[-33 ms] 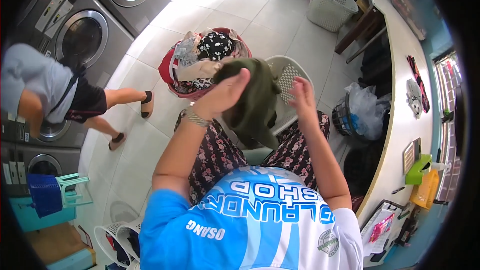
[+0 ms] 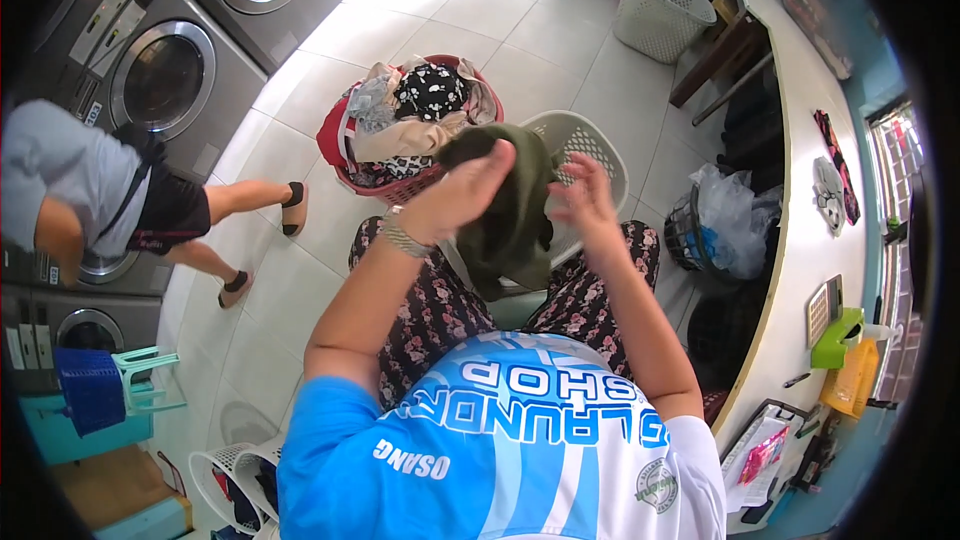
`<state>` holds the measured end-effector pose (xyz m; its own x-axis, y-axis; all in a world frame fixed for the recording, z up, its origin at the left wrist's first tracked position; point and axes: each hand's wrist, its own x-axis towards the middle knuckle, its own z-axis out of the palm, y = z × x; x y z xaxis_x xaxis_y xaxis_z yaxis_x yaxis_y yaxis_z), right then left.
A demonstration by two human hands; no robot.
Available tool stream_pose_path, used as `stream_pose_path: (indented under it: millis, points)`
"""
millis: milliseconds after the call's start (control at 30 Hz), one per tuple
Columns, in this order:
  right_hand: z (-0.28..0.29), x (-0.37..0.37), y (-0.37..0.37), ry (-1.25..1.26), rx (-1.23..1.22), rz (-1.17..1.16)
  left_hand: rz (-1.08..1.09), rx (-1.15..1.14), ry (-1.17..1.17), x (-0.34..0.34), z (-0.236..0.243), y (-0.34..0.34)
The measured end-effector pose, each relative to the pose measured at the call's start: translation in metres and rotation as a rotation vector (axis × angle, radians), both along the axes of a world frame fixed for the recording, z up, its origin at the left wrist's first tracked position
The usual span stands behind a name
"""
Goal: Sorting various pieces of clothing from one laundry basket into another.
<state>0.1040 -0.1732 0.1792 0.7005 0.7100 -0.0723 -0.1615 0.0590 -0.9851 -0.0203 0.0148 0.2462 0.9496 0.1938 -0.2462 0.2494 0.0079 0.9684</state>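
Observation:
A dark olive-green garment (image 2: 505,230) hangs in loose folds in front of my lap. My left hand (image 2: 462,195), with a banded wrist, holds it on its left side; the thumb shows and most of the fingers are hidden by cloth. At the garment's right edge is my right hand (image 2: 587,202), fingers apart and slightly curled, with nothing visible in them. Beneath and beyond the cloth stands a white perforated laundry basket (image 2: 600,145), partly covered. To its left, a red laundry basket (image 2: 400,190) is heaped with mixed clothes (image 2: 410,135).
On the left a person (image 2: 100,175) in a grey top stands by front-loading machines (image 2: 165,80). A long white counter (image 2: 800,200) runs along the right. Below it sits a dark bin (image 2: 690,235) with plastic bags (image 2: 735,220). Another pale basket (image 2: 660,20) stands farther off.
My right hand has moved left and slightly down, up to the garment. The garment's hanging folds have shifted, and my left hand has moved slightly right. The person on the left has bent a little lower.

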Motion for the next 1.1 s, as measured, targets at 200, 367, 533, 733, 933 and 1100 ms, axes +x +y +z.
stream_pose_path:
  millis: [200,367,533,733,933,1100]
  points:
    - [-0.002,-0.005,0.004,-0.042,-0.154,0.127,0.048,0.3,-0.427,0.018,-0.041,-0.039]
    - [-0.026,0.016,0.001,-0.481,-0.256,-0.123,0.114,0.111,-0.359,0.018,-0.083,-0.024]
    - [-0.059,0.022,-0.004,-0.723,-0.395,-0.036,0.12,0.41,-0.054,0.04,-0.139,0.07]
    - [-0.092,0.019,-0.05,-0.593,-0.902,0.397,0.938,1.286,-0.092,0.065,-0.191,0.226]
    - [-0.081,0.008,-0.064,-0.558,-0.858,0.62,0.87,1.002,0.188,0.031,-0.204,0.272]
    - [-0.072,0.001,-0.025,-0.158,-0.62,0.53,0.77,0.749,-0.358,0.022,-0.142,0.155]
